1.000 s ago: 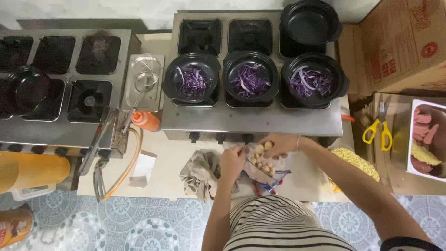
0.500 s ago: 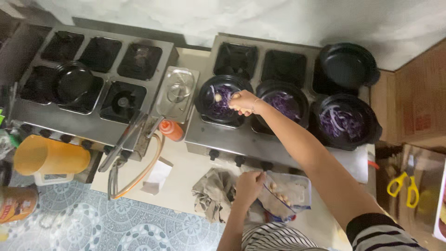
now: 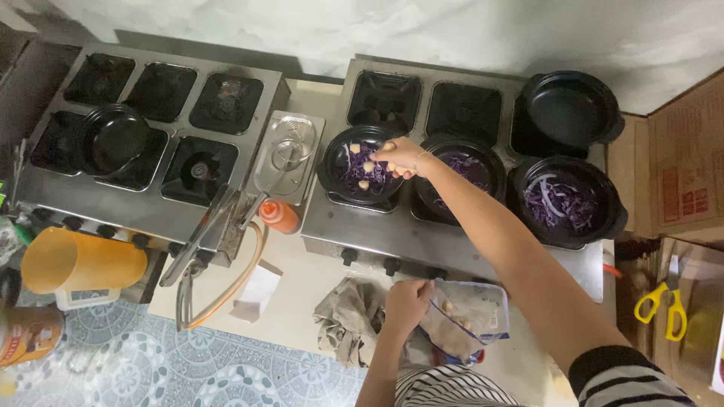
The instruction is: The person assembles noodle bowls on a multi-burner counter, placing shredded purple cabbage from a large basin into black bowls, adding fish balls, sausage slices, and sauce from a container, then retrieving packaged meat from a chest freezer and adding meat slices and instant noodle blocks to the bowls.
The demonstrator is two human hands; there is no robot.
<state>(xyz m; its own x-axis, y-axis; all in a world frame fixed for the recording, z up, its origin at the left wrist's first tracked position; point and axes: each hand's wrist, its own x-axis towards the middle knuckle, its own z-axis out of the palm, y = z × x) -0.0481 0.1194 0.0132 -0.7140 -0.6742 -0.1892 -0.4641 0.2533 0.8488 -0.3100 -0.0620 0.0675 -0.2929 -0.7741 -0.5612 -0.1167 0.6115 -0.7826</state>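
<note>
We note the right hand (image 3: 397,157), fingers loosely curled, dropping pale pieces (image 3: 365,175) into the left black pot (image 3: 360,175); the left hand (image 3: 406,305) grips the plastic bag (image 3: 469,320). Remaining pots likely await theirs.

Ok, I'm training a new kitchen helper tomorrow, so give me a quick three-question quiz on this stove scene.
1. True or false: the right hand is over the leftmost of the three pots with purple shreds.
2. What is the left hand holding? A) a yellow jug B) a clear plastic bag with pale pieces C) yellow scissors
3. Fill in: the orange squeeze bottle lies between the two ______.

Key:
1. True; it is over the left pot, where pale pieces already lie on the purple shreds.
2. B; the plastic bag sits at the counter's edge beside a rag.
3. Stoves; the left stove and the right stove.
</note>
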